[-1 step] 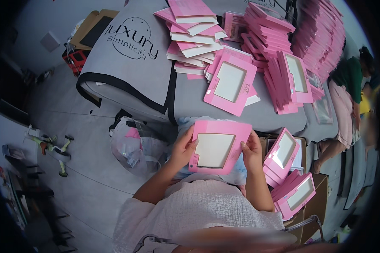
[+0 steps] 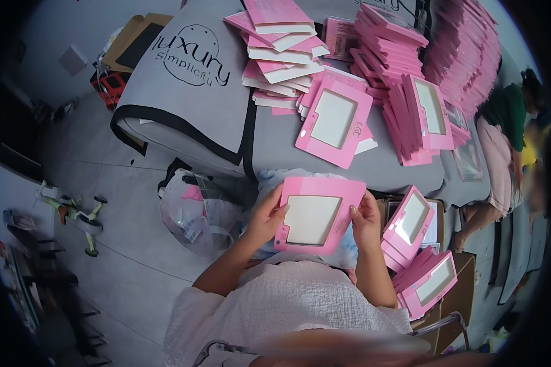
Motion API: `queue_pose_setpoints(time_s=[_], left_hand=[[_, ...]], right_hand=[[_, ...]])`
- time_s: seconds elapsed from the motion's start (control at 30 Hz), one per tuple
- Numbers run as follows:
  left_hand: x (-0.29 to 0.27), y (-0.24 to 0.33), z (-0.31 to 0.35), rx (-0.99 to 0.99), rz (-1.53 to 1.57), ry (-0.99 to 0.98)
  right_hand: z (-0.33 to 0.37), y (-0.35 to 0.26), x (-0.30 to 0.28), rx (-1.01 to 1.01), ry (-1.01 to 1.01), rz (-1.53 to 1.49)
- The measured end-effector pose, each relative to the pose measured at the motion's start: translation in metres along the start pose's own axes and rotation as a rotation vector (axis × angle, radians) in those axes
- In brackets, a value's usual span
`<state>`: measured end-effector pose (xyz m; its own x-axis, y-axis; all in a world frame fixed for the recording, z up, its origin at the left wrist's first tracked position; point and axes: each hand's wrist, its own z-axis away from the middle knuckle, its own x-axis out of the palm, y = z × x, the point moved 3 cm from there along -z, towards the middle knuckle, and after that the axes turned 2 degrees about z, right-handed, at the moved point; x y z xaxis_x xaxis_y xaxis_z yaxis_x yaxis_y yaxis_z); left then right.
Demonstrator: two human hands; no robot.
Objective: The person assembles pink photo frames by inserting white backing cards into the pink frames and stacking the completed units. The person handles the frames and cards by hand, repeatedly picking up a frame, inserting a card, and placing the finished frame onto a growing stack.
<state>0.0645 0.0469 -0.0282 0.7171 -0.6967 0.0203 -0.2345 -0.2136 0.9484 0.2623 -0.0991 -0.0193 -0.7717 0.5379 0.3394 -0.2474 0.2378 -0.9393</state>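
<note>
Over my lap I hold a flat pink window box (image 2: 289, 238), its face turned up. A wide cut-out in it shows a pale inside, and small printed marks lie beside the opening. My left hand (image 2: 265, 217) grips the left edge, thumb on the face and fingers underneath. At the right edge my right hand (image 2: 365, 218) pinches it the same way, its fingers partly hidden. Beyond, a similar pink window box (image 2: 351, 145) lies on the grey sofa (image 2: 183, 131), against a tall pile of pink and white boxes (image 2: 281, 52).
Upright pink boxes (image 2: 404, 125) and larger stacks (image 2: 462, 52) fill the sofa's right side. Beside my right arm, more pink boxes (image 2: 388, 252) rest in a carton (image 2: 465, 269). A see-through bag (image 2: 193, 214) stands left; a child's bike (image 2: 76, 217) is farther left. Another person (image 2: 496, 147) is at far right.
The window box in my hands has shifted very slightly toward me. Both hands keep their grip.
</note>
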Motion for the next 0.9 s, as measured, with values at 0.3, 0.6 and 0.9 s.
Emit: queue_pose_setpoints(time_s=[0.3, 0.6, 0.9], left_hand=[[-0.006, 0.001, 0.023, -0.195, 0.253, -0.089], [-0.002, 0.038, 0.021, -0.232, 0.141, 0.013], [0.000, 0.073, 0.020, 0.034, -0.497, -0.101]], right_hand=[[-0.003, -0.048, 0.032, -0.459, 0.140, 1.053], [-0.013, -0.066, 0.129, -0.455, -0.357, 1.314], [-0.016, -0.052, 0.129, -0.292, -0.363, 1.148]])
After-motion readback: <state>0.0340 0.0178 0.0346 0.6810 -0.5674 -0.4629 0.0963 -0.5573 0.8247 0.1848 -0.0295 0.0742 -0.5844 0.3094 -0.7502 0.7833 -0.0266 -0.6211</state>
